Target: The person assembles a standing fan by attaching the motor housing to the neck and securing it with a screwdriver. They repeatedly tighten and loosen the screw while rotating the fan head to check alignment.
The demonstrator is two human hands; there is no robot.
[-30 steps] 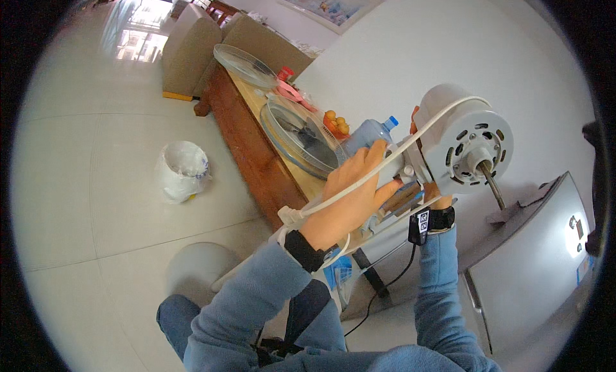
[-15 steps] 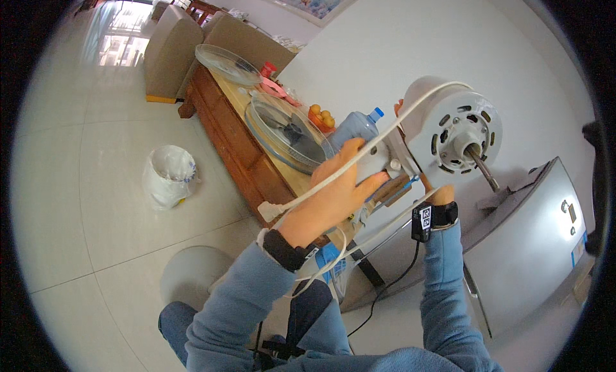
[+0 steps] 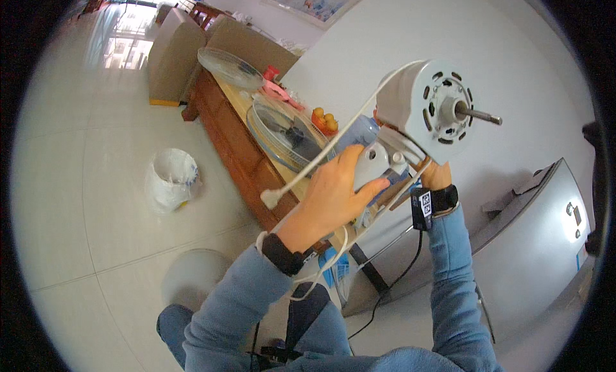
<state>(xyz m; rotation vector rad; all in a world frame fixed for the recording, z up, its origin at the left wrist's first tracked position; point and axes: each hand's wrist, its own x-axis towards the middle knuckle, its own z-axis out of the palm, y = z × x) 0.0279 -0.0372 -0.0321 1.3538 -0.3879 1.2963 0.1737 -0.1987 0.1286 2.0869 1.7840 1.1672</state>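
Observation:
A white fan motor [image 3: 414, 102] is held up in front of me, its vented face and bare metal shaft turned toward the right. My left hand [image 3: 330, 192] is closed round the fan's white neck [image 3: 371, 163], thumb along the near side. My right hand [image 3: 437, 175] grips the motor housing from below and behind; most of its fingers are hidden there. A white power cord [image 3: 327, 152] passes across the motor's top and down over my left hand, with its plug [image 3: 271, 198] hanging beside that hand. More cord loops hang below the left wrist.
On the wooden cabinet [image 3: 236, 144] lie a fan guard with dark blades [image 3: 290, 136], another clear guard [image 3: 229, 67], a bowl of oranges [image 3: 325, 121] and a blue water bottle [image 3: 360, 133]. A lined trash bin [image 3: 174, 179] stands on the floor. A silver appliance [image 3: 529, 263] is at right.
Between my hands the motor has tilted up, so its shaft now points more to the right instead of down. The cord across it has swung left. Both hands keep their hold.

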